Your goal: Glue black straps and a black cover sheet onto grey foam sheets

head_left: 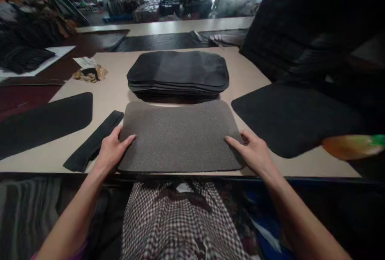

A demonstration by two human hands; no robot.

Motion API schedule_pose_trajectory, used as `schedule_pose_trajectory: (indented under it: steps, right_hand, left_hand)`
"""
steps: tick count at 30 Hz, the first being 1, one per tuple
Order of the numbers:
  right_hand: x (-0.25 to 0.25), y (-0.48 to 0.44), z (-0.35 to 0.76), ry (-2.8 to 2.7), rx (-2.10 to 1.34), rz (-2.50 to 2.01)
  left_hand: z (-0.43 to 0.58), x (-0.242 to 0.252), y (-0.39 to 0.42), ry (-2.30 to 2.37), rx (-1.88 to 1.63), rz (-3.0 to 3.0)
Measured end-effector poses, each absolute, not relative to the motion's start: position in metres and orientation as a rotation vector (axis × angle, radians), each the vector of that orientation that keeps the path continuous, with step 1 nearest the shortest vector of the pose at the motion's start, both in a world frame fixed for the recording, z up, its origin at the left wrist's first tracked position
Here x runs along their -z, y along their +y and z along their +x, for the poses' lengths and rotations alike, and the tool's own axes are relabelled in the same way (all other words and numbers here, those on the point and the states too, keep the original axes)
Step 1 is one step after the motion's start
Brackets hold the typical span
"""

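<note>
A grey speckled foam-like mat (pixel 180 137) with rounded corners lies at the table's front edge, right before me. My left hand (pixel 113 147) grips its left side, thumb on top and fingers at the edge and beneath. On the opposite side my right hand (pixel 252 149) holds the mat the same way, its thumb over the surface. Just behind the mat sits a stack of black rounded panels (pixel 177 71). A narrow folded black strip (pixel 94 141) lies by my left hand.
A dark panel (pixel 45 121) lies on the table (pixel 105 65) at left, another dark sheet (pixel 291 117) at right. An orange and green object (pixel 350 147) is blurred at far right. A tall dark pile (pixel 306 31) rises behind it. A tan bundle (pixel 90 73) sits back left.
</note>
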State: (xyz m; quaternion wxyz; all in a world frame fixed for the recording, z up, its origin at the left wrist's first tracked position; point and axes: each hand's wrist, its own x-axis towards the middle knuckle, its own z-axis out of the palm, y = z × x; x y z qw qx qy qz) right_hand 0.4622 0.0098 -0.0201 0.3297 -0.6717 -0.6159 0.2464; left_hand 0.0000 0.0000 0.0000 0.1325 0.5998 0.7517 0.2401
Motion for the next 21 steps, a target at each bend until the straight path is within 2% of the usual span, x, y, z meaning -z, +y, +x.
schedule_pose_trajectory:
  steps: [6,21]
  right_hand:
    - [0.0178,0.0088,0.4631,-1.618,-0.588,-1.786]
    - [0.0157,0.0066,0.4579,-1.575,-0.696,-1.695]
  left_hand:
    - [0.0016,-0.0037,0.0002,2.158,-0.71,1.758]
    - [-0.0032,-0.0058,-0.0028,2.147,-0.721,1.747]
